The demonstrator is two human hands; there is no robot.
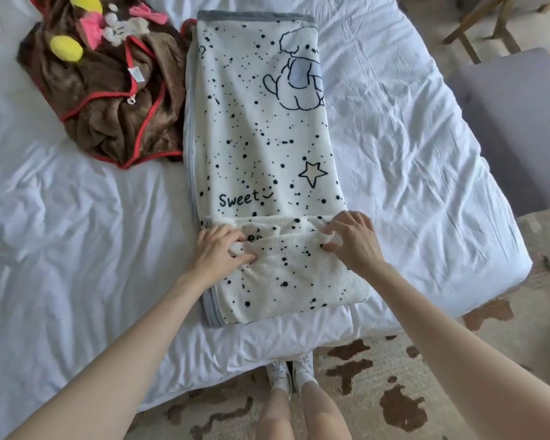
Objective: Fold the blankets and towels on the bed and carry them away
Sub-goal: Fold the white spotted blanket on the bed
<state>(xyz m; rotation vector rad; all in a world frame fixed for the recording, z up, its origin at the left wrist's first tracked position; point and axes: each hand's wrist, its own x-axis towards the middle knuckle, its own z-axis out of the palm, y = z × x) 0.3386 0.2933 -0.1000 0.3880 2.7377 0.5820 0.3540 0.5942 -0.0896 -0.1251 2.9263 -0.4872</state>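
"As I looked down through the head camera, the white speckled blanket (261, 138) lay folded into a long strip down the middle of the bed (77, 233), with its near end turned back over itself close to the bed's edge."

"And the hands?"

"Both were on that turned-back flap. The left hand (218, 249) pinched a bunched ridge of fleece at the flap's left side, thumb below and fingers curled over it. The right hand (354, 239) gripped the flap's right corner, fingers curled into the cloth."

"What else was on the bed?"

"I saw a brown blanket (108, 100) with red trim, crumpled at the far left and touching the strip's left edge near its far end. It carried yellow and pink plush pieces. I could not tell whether it was a blanket or a hooded towel."

"And around the bed?"

"A grey chair (515, 122) stood just beside the bed's right side. A cream rug (362, 376) with brown patches covered the floor, and the person's white shoes (291, 371) stood on it at the near edge of the bed."
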